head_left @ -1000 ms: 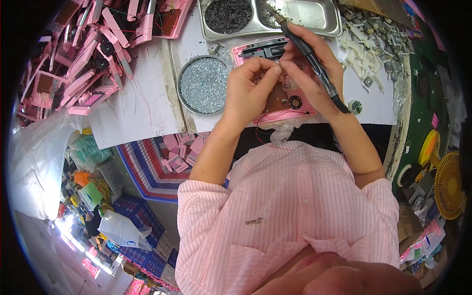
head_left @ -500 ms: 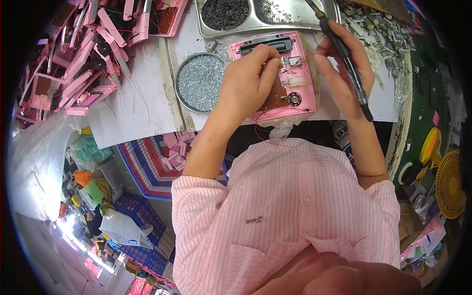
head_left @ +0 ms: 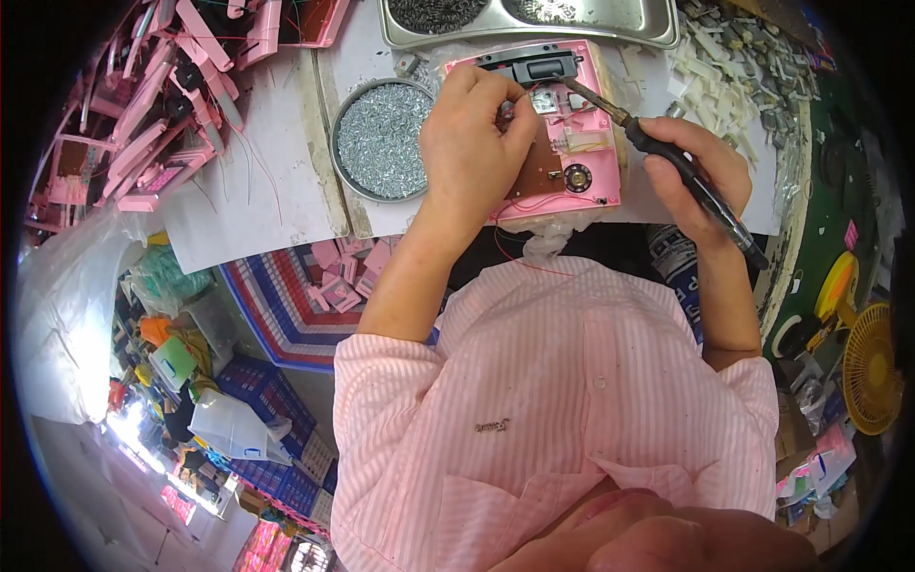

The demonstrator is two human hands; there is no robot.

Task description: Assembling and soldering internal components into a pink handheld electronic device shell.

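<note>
In my right hand (head_left: 705,176) is a soldering iron (head_left: 667,153) with a black handle. Its metal shaft slants up and left, the tip over a pink plastic casing (head_left: 599,86), just below a long black part (head_left: 543,67) at the casing's far end. My left hand (head_left: 477,133) rests over the casing's left side, thumb and fingers pinched together; what they grip is too hidden to name. Inside the casing show a brown circuit board (head_left: 541,162), a small round speaker (head_left: 578,177) and thin red wires. A crumpled plastic bag (head_left: 548,240) lies at its near edge.
Left of my left hand stands a round dish (head_left: 335,143) of small metal pieces. A metal tray (head_left: 629,24) with dark springs is behind. Pink casings (head_left: 157,143) pile up at the left, white and grey parts (head_left: 715,76) at the right. A striped basket (head_left: 257,296) sits below the table edge.
The soldering iron has swung down, its tip now over the casing instead of the tray. My right hand has moved right and lower. My left hand stays pinched over the casing, slightly shifted left.
</note>
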